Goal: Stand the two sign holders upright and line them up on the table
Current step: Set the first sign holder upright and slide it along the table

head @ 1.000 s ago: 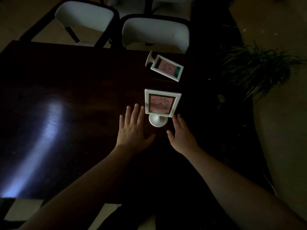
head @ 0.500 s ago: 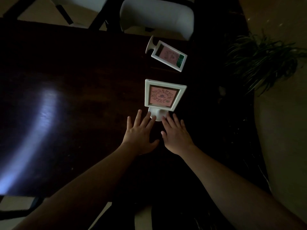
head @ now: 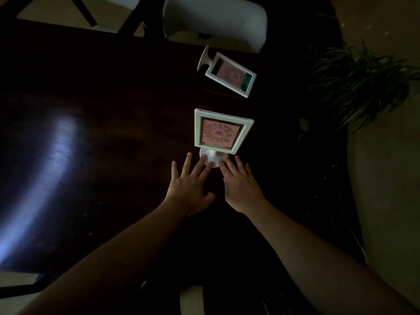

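Note:
A white sign holder (head: 221,131) with a pink card stands upright on its round base on the dark table (head: 102,133). My left hand (head: 189,186) and my right hand (head: 241,187) lie flat just in front of it, fingers spread, their fingertips touching the base from both sides. Neither hand grips anything. A second white sign holder (head: 228,72) lies on its side farther back, its round base pointing left.
A white chair (head: 216,19) with a dark frame stands behind the table's far edge, another at the top left. A green potted plant (head: 363,83) sits on the floor to the right. The table's right edge runs close to the sign holders.
Both hands have closed in from beside the upright holder to its base, fingertips now on it. The holder has slid slightly away from me.

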`<action>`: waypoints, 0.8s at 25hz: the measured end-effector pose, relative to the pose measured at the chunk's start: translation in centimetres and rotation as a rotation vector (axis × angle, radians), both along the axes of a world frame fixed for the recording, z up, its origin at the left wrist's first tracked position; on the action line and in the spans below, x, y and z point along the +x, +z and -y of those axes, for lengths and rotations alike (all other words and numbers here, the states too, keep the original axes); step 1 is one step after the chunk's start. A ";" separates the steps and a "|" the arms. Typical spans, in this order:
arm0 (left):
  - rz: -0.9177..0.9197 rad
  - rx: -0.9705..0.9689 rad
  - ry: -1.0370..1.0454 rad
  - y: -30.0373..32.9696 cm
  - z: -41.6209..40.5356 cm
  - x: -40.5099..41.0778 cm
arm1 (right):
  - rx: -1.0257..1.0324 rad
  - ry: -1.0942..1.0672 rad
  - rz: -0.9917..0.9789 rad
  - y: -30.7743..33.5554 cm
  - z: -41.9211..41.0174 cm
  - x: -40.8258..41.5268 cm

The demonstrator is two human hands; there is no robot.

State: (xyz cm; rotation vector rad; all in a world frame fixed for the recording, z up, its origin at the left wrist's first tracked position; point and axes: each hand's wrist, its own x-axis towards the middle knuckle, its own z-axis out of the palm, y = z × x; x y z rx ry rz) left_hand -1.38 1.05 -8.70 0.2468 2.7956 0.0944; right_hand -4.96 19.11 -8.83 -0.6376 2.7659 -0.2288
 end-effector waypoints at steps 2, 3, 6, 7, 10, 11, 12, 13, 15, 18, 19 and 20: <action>-0.002 0.013 0.021 0.0 0.0 0.1 | -0.005 0.014 -0.003 0.1 0.1 0.1; -0.003 0.021 0.029 0.0 0.1 0.2 | -0.008 0.020 -0.006 0.1 0.2 0.2; -0.019 0.037 0.063 -0.1 0.5 0.8 | -0.021 0.051 -0.012 0.1 0.6 0.3; -0.024 0.038 0.075 -0.2 0.6 1.1 | -0.028 0.063 -0.012 0.2 0.7 0.3; -0.046 0.048 0.135 -0.2 0.9 2.1 | -0.048 0.118 -0.014 0.2 1.3 0.4; -0.048 0.054 0.154 -0.2 1.0 2.5 | -0.050 0.133 -0.007 0.2 1.6 0.5; -0.051 0.056 0.177 -0.2 1.2 3.0 | -0.052 0.151 -0.001 0.2 1.9 0.6; -0.056 0.053 0.197 -0.2 1.3 3.5 | -0.055 0.168 -0.001 0.2 2.1 0.7; -0.069 0.043 0.239 -0.3 1.8 4.6 | -0.065 0.212 0.005 0.2 2.8 1.0; -0.074 0.024 0.290 -0.2 2.8 6.3 | -0.061 0.280 0.016 0.1 4.2 1.7; -0.074 0.019 0.299 -0.3 3.3 6.7 | -0.059 0.290 0.016 0.1 4.7 2.0; -0.077 0.011 0.309 -0.3 3.8 7.3 | -0.060 0.300 0.019 0.1 5.3 2.3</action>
